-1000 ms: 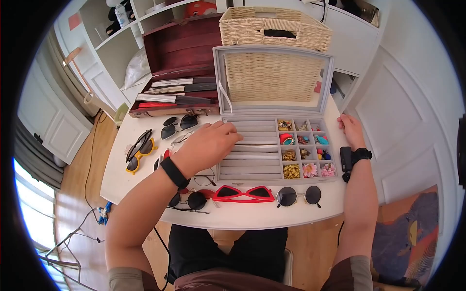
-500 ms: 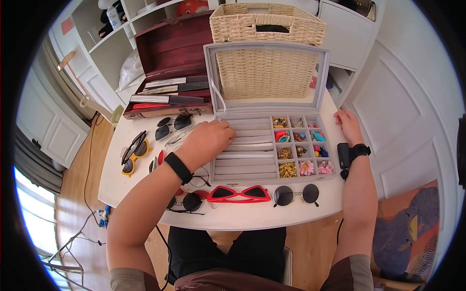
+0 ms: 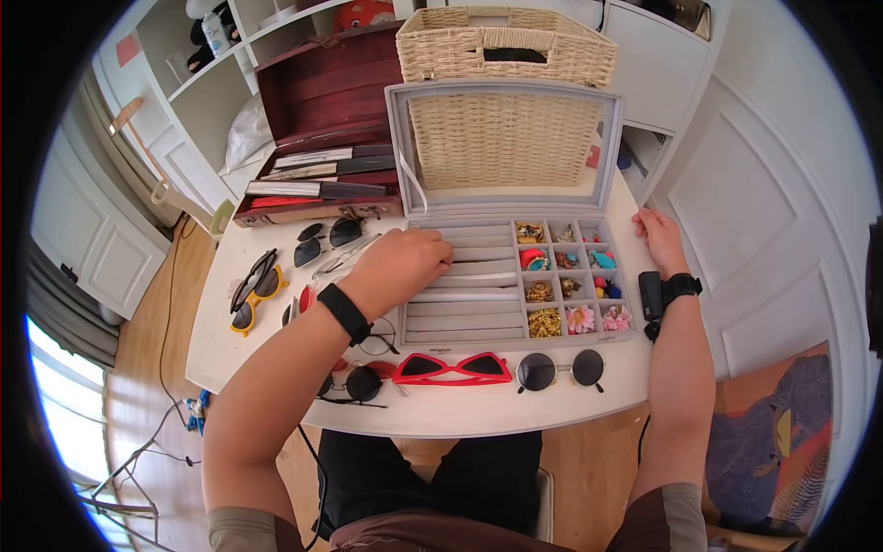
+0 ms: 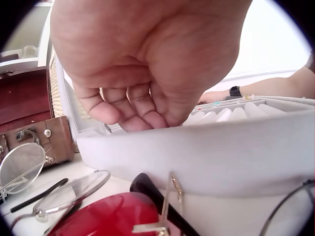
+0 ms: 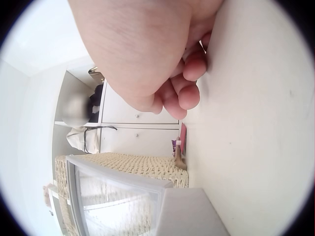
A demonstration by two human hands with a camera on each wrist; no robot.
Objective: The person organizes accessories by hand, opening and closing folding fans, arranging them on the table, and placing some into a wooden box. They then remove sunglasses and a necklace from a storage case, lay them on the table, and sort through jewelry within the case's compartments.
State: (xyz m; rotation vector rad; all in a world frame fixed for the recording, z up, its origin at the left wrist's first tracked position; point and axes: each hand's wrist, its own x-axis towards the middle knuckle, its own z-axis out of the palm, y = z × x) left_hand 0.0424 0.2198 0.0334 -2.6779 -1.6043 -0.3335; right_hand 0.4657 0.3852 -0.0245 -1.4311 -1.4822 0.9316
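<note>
My left hand (image 3: 402, 269) is over the left half of a grey jewelry box (image 3: 575, 339), by its padded rolls (image 3: 478, 310). In the left wrist view the hand (image 4: 147, 54) has loosely bent fingers (image 4: 140, 105) and thumb close together at the box's wall (image 4: 197, 155); nothing shows in its grasp. The box's right side has compartments with gold chains (image 3: 544, 322), pink flowers (image 3: 580, 318) and other trinkets. My right hand (image 3: 662, 241) rests on the table beyond the box's right side, fingers loosely curled and holding nothing, also in the right wrist view (image 5: 152, 59).
Red-framed sunglasses (image 3: 452, 368) and round dark sunglasses (image 3: 562, 370) lie before the box, with more glasses to its left, including a yellow-framed pair (image 3: 268, 284). An open dark red case (image 3: 317, 210) stands back left. Behind the raised lid (image 3: 395, 143) is a wicker basket (image 3: 506, 55).
The head view has shifted, with the scene lower and to the right earlier. My left hand has moved slightly right over the rolls since half a second ago. The right hand has stayed put.
</note>
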